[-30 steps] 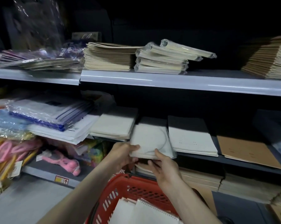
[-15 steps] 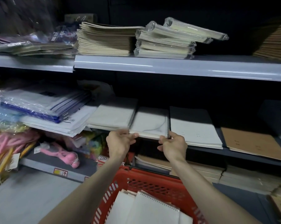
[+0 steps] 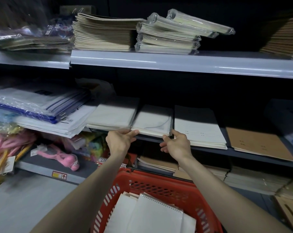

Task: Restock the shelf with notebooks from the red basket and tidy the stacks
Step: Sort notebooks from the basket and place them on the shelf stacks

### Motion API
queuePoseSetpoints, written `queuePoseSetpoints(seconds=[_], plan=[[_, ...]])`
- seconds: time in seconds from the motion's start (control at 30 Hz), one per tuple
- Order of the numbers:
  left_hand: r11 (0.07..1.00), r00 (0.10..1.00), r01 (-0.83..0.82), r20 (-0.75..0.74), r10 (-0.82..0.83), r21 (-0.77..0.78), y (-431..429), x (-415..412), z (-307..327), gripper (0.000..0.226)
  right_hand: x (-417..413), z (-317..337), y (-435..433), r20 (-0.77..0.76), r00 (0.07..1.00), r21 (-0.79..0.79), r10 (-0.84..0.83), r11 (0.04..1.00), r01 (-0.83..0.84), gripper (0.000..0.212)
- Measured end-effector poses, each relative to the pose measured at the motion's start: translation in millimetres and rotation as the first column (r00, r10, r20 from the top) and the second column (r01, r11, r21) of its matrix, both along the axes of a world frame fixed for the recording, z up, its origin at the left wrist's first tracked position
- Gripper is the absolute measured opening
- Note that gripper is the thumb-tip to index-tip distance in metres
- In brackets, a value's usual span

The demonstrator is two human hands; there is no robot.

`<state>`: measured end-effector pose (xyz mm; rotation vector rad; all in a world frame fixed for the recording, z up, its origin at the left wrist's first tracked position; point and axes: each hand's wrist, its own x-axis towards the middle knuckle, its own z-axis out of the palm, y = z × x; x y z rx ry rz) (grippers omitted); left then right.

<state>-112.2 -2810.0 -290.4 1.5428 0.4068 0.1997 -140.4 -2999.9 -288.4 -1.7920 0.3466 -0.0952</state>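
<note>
The white spiral-bound notebook (image 3: 152, 121) has been slid back from the hands onto the middle stack of the dark middle shelf (image 3: 209, 149), its front corners pinched by the left hand (image 3: 120, 142) and right hand (image 3: 176, 145). Thin, light and flexible, it is best gripped at the edges. More wait in the red plastic basket (image 3: 159, 184).

We see: basket (image 3: 160, 187) red with white-striped rim; spiral notebooks (image 3: 152, 217) in it white. Middle-shelf notebook (image 3: 153, 121) white with a thin grey curved line. Right cover (image 3: 258, 145) kraft brown. Upper shelf edge (image 3: 176, 62) pale grey. Left toy (image 3: 58, 156) pink; folders (image 3: 33, 105) blue-edged.
</note>
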Motion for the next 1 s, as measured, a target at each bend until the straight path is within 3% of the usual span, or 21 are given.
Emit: queuePoseSetpoints(seconds=[0.17,0.3,0.4,0.47,0.57,0.63,0.7,0.8,0.93,1.0], plan=[[0.996,0.999,0.052,-0.021,-0.05,0.071,6.1,-9.8,-4.4,0.037,-13.5,-10.9,-4.8,0.118,0.992,-0.042,-0.041,0.998,0.046,0.058],[0.975,0.991,0.134,-0.008,-0.135,0.177,12.7,-24.4,-21.2,0.016,-31.4,-17.1,-14.5,0.178,0.983,-0.069,-0.039,0.996,0.052,0.015],[0.886,0.952,0.306,-0.123,-0.28,0.348,27.1,-40.1,-56.2,0.016,-50.2,-44.3,-22.3,0.133,0.991,-0.153,-0.028,0.987,0.049,0.018],[0.796,0.893,0.444,-0.274,-0.356,0.412,39.7,-51.4,-89.1,0.021,-72.4,-74.7,-25.8,0.026,0.999,-0.199,-0.03,0.979,0.035,0.022],[0.788,0.725,0.586,-0.558,-0.404,0.19,54.7,-71.2,-140.4,0.025,-104.8,-154.4,-36.4,-0.352,0.935,-0.185,-0.052,0.983,-0.015,0.033],[0.785,0.587,0.617,-0.694,-0.416,0.051,63.9,-85.1,-168.5,0.03,-126.6,-204.4,-42.7,-0.583,0.812,-0.087,-0.026,0.996,-0.031,0.044],[0.779,0.493,0.624,-0.744,-0.452,-0.06,72.5,-99.8,-186.8,0.027,-143.8,-230.2,-46.4,-0.711,0.703,-0.032,-0.001,0.999,-0.03,0.04],[0.766,0.464,0.629,-0.728,-0.506,-0.132,77.6,-113.6,-208.3,0.015,-150.3,-244.0,-45.9,-0.74,0.671,0.059,-0.037,0.991,0.119,0.033],[0.85,0.57,0.469,-0.653,-0.499,-0.24,58.0,-115.4,-225.6,0.015,-143.4,-251.7,-38.8,-0.747,0.664,0.156,-0.029,0.963,0.218,0.047],[0.842,0.535,0.505,-0.696,-0.478,-0.19,47.8,-112.8,-230.6,0.006,-142.2,-272.2,-41.8,-0.738,0.674,0.158,-0.024,0.966,0.207,0.061]])
